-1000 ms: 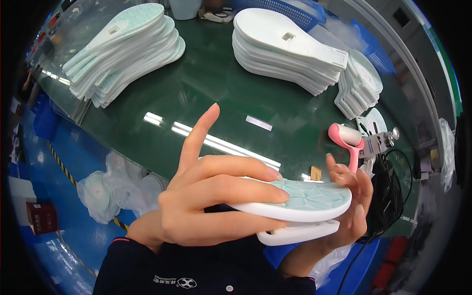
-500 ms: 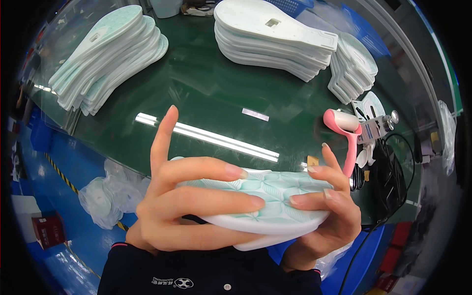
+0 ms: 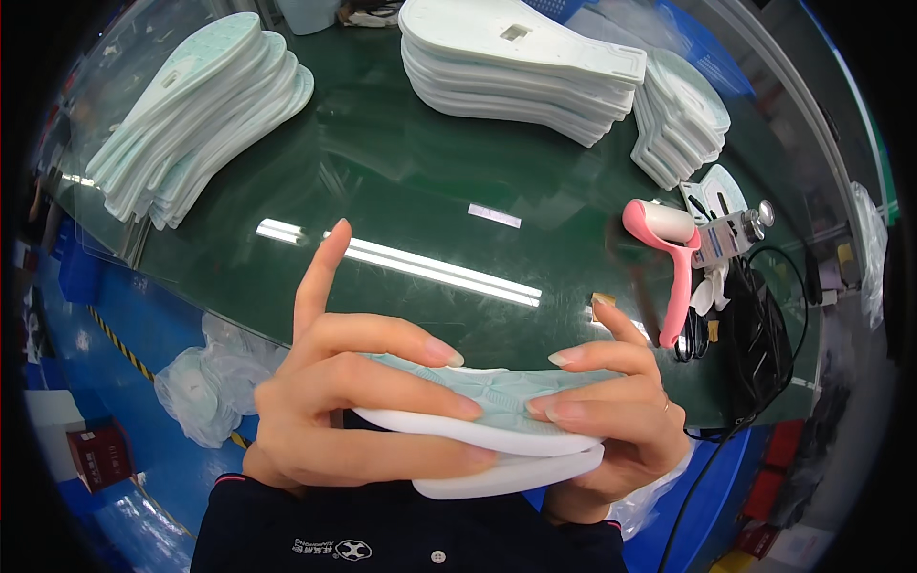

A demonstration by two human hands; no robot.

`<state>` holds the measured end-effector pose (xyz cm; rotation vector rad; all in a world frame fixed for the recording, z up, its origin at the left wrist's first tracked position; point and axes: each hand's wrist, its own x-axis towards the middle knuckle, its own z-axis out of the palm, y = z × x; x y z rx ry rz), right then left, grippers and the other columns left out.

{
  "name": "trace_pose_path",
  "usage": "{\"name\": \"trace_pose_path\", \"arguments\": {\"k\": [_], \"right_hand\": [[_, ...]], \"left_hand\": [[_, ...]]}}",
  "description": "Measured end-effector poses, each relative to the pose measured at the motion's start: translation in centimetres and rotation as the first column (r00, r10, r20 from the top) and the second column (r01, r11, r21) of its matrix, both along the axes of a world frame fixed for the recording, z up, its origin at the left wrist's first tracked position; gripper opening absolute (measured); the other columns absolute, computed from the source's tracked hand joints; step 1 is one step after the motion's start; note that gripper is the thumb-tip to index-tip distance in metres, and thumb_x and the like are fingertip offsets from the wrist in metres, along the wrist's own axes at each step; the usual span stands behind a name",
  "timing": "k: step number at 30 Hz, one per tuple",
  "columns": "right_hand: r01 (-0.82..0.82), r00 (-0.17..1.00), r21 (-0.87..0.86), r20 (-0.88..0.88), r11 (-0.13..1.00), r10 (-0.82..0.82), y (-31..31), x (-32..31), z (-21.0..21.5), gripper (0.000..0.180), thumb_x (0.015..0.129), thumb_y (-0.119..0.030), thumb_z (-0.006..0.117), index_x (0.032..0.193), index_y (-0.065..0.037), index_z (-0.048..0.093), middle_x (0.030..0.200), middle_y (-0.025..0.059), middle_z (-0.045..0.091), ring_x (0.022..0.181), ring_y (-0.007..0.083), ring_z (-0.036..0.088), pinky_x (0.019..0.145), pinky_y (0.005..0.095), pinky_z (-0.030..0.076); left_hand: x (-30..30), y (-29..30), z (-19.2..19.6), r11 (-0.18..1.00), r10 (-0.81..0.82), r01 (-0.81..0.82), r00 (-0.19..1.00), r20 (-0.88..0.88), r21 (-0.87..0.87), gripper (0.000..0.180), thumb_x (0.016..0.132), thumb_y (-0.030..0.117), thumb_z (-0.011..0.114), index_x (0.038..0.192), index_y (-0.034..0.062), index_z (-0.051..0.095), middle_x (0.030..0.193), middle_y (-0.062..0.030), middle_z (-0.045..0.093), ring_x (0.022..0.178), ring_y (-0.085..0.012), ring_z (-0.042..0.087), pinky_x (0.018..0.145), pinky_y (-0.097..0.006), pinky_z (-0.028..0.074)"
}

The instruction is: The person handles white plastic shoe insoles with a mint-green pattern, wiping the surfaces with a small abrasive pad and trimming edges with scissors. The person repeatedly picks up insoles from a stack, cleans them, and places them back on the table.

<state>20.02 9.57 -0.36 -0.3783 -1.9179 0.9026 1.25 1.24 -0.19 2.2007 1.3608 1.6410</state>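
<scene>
In front of my chest I hold a curved panel (image 3: 506, 393), pale green with an embossed leaf-like pattern and a thick white rim. A second white rounded piece (image 3: 497, 480) lies under it; whether the two are joined I cannot tell. My left hand (image 3: 353, 401) grips the left side, two fingers on the patterned face and a lower finger reaching between the layers. Its index finger points up, off the panel. My right hand (image 3: 616, 411) pinches the right end, fingertips on the patterned face. Both thumbs are hidden.
Similar white and pale-green panels stand in stacks on the green table (image 3: 382, 181): a left stack (image 3: 205, 115), a middle stack (image 3: 516, 81) and a right stack (image 3: 680, 115). At right lie a pink-handled roller (image 3: 673, 248), a metal-topped bottle (image 3: 731, 237) and a black bag (image 3: 759, 344).
The held panel has tipped, showing less of its patterned face and more of its edge. The lower white piece now shows more, and my right hand has shifted slightly left.
</scene>
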Motion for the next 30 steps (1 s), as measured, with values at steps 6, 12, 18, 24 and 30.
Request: {"name": "trace_pose_path", "arguments": {"k": [6,12,18,24,30], "right_hand": [[-0.023,1.0,0.035,0.021,0.999,0.023,0.0,0.4,0.0,0.026,0.06,-0.018,0.072,0.084,-0.009,0.067,0.078,-0.0003,0.066,0.083,0.0196,0.062,0.09,0.0426,0.038],[-0.034,0.998,-0.105,0.048,0.994,0.039,0.4,-0.1,-0.6,0.029,0.062,-0.016,0.074,0.088,-0.005,0.066,0.083,0.0028,0.066,0.088,0.0202,0.061,0.09,0.0408,0.039],[0.705,0.709,-0.182,0.159,0.685,-0.687,4.1,6.0,-3.4,0.025,0.077,-0.001,0.055,0.102,-0.001,0.059,0.1,0.0095,0.06,0.091,0.0196,0.056,0.081,0.0324,0.042],[0.841,0.245,0.315,0.504,0.441,-0.828,8.2,16.5,-8.7,0.033,0.072,0.002,0.057,0.104,-0.003,0.053,0.091,0.01,0.055,0.078,0.0212,0.054,0.07,0.0301,0.044],[0.718,0.427,0.228,0.602,0.657,-0.675,9.0,16.3,-7.0,0.048,0.068,0.002,0.059,0.114,-0.003,0.047,0.081,0.0096,0.054,0.069,0.0203,0.053,0.061,0.0315,0.044]], "left_hand": [[0.3,-0.2,-0.3,0.999,0.035,-0.035,0.999,0.01,-0.005,0.012,0.067,0.023,0.07,0.067,0.0213,0.059,0.072,0.0039,0.058,0.083,-0.0154,0.053,0.1,-0.061,0.019],[1.3,0.2,-0.8,0.981,0.161,-0.148,0.982,0.098,-0.129,0.021,0.055,0.017,0.076,0.074,0.0186,0.069,0.07,0.0055,0.058,0.074,-0.0132,0.057,0.102,-0.051,0.022],[0.5,0.6,-1.7,0.976,0.189,-0.155,0.952,0.241,-0.152,0.018,0.054,0.012,0.076,0.068,0.0112,0.065,0.065,-0.0003,0.058,0.069,-0.0166,0.058,0.101,-0.053,0.023],[0.3,0.6,-0.9,0.982,0.142,-0.099,0.948,0.284,-0.158,0.02,0.053,0.018,0.078,0.066,0.0122,0.064,0.065,-0.0006,0.059,0.07,-0.0172,0.057,0.1,-0.053,0.024],[0.3,0.5,-0.7,0.981,0.135,-0.094,0.957,0.255,-0.167,0.018,0.055,0.019,0.078,0.067,0.0136,0.066,0.066,-0.0001,0.059,0.072,-0.0167,0.057,0.101,-0.051,0.024]]}}
